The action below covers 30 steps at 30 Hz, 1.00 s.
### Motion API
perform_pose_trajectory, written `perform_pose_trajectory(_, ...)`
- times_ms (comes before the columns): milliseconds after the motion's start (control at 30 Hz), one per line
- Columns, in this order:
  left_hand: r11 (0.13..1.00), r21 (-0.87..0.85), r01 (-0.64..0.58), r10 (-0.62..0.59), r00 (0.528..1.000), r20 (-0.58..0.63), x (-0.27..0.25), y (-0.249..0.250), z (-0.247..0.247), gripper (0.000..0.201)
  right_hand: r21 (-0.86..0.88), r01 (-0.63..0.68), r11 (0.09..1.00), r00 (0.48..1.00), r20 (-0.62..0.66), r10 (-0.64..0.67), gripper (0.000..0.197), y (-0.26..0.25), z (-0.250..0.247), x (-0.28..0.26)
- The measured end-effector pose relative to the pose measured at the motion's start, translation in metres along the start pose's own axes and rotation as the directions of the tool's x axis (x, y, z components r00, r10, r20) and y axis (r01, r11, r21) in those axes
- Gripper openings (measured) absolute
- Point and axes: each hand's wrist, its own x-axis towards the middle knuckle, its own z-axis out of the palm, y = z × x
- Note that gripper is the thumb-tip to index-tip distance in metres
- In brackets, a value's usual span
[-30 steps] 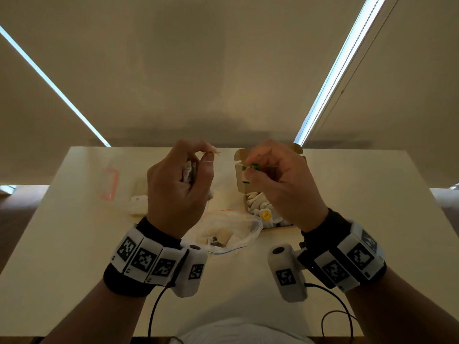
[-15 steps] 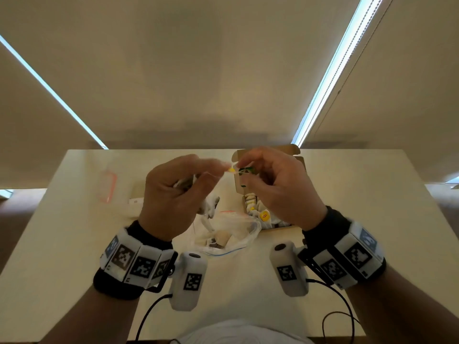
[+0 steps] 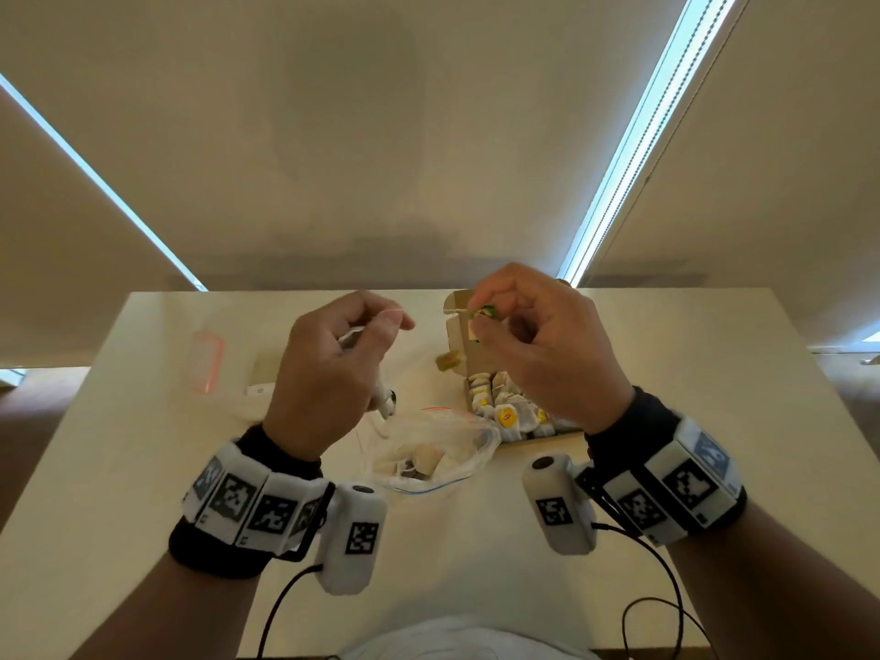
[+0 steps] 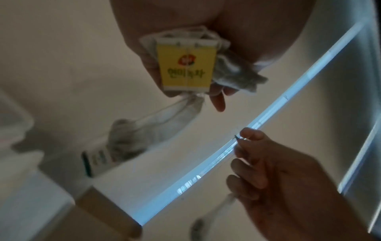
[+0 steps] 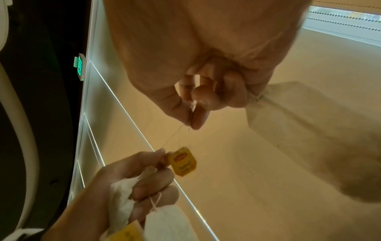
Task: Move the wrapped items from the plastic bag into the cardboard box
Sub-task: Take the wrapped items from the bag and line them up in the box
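Hands apart now, where half a second ago their fingertips nearly met above the counter (image 3: 666, 354). Far left on the counter: an empty zip bag with a red seal (image 3: 205, 359), untouched. Left hand (image 3: 328, 373) is curled round a bunch of tea bags (image 4: 186, 65), one with a yellow tag showing under the palm, and its thumb and forefinger pinch a thin string. Below and between the wrists lies the open plastic bag (image 3: 428, 457), a few wrapped items remaining inside. Right hand (image 3: 538, 354) pinches a green-tagged string, with a tea bag caught under its outer fingers, above the cardboard box (image 3: 457, 335), which is already part filled with tea bags. Judgement: tangled strings are being pulled free; a drop into the box comes next. Snagged strings could drag out neighbours.
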Motion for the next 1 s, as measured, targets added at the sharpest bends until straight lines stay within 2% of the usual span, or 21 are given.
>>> perform_pose_trajectory(33, 0.990, -0.094, 0.103, -0.098, 0.994, 0.049, 0.001, -0.001, 0.002, 0.027, -0.004, 0.008, 1.000, 1.000, -0.010, -0.008, 0.007, 0.000, 0.000, 0.000)
perform_pose_trajectory(100, 0.936, -0.206, 0.286, -0.250, 0.951, 0.185, 0.001, -0.002, 0.005, 0.035, -0.040, 0.039, 0.998, 0.999, -0.030, -0.040, 0.007, -0.001, 0.000, -0.001)
perform_pose_trajectory(167, 0.824, -0.299, 0.480, -0.376, 0.860, 0.345, 0.000, -0.002, 0.008, 0.040, -0.094, 0.067, 0.993, 0.997, -0.038, -0.071, 0.007, -0.001, -0.001, -0.001)
perform_pose_trajectory(233, 0.678, -0.365, 0.638, -0.444, 0.751, 0.488, -0.001, -0.003, 0.011, 0.040, -0.142, 0.080, 0.987, 0.996, -0.037, -0.086, 0.008, -0.001, -0.003, -0.001)
perform_pose_trajectory(367, 0.413, -0.404, 0.816, -0.404, 0.562, 0.722, 0.001, -0.012, 0.018, 0.045, -0.184, 0.101, 0.978, 0.994, -0.027, -0.108, 0.010, 0.000, -0.008, 0.000)
perform_pose_trajectory(433, 0.306, -0.412, 0.858, -0.326, 0.501, 0.802, 0.001, -0.018, 0.022, 0.046, -0.192, 0.100, 0.976, 0.995, -0.009, -0.104, 0.011, 0.000, -0.010, 0.000)
perform_pose_trajectory(500, 0.218, -0.426, 0.878, -0.233, 0.471, 0.851, 0.003, -0.021, 0.025, 0.044, -0.187, 0.095, 0.978, 0.995, 0.013, -0.094, 0.011, 0.000, -0.012, 0.001)
perform_pose_trajectory(567, 0.162, -0.453, 0.877, -0.167, 0.477, 0.863, 0.005, -0.021, 0.030, 0.037, -0.165, 0.092, 0.982, 0.996, 0.036, -0.087, 0.012, 0.000, -0.013, 0.000)
perform_pose_trajectory(633, 0.122, -0.492, 0.862, -0.143, 0.506, 0.851, 0.005, -0.019, 0.034, 0.027, -0.144, 0.082, 0.986, 0.996, 0.056, -0.075, 0.013, 0.001, -0.014, 0.000)
perform_pose_trajectory(700, 0.119, -0.556, 0.823, -0.158, 0.568, 0.807, 0.005, -0.016, 0.038, 0.026, -0.118, 0.064, 0.991, 0.996, 0.062, -0.057, 0.015, 0.001, -0.014, -0.001)
perform_pose_trajectory(833, 0.209, -0.689, 0.694, -0.362, 0.710, 0.604, 0.009, -0.007, 0.043, 0.034, -0.126, 0.036, 0.991, 0.997, 0.072, -0.027, 0.016, 0.005, -0.015, -0.001)
perform_pose_trajectory(900, 0.336, -0.732, 0.593, -0.362, 0.798, 0.481, 0.010, -0.005, 0.040, 0.028, -0.134, 0.022, 0.991, 0.997, 0.077, -0.012, 0.017, 0.007, -0.016, -0.001)
perform_pose_trajectory(933, 0.449, -0.729, 0.516, -0.293, 0.856, 0.425, 0.008, -0.002, 0.037, 0.023, -0.131, 0.015, 0.991, 0.997, 0.073, -0.006, 0.019, 0.007, -0.017, -0.001)
perform_pose_trajectory(967, 0.603, -0.684, 0.410, -0.190, 0.907, 0.376, 0.007, -0.002, 0.032, 0.022, -0.124, 0.010, 0.992, 0.998, 0.066, -0.002, 0.020, 0.007, -0.017, -0.001)
perform_pose_trajectory(1000, 0.765, -0.579, 0.282, -0.069, 0.930, 0.362, 0.004, 0.001, 0.027, 0.024, -0.115, 0.007, 0.993, 0.998, 0.057, 0.000, 0.020, 0.007, -0.018, 0.000)
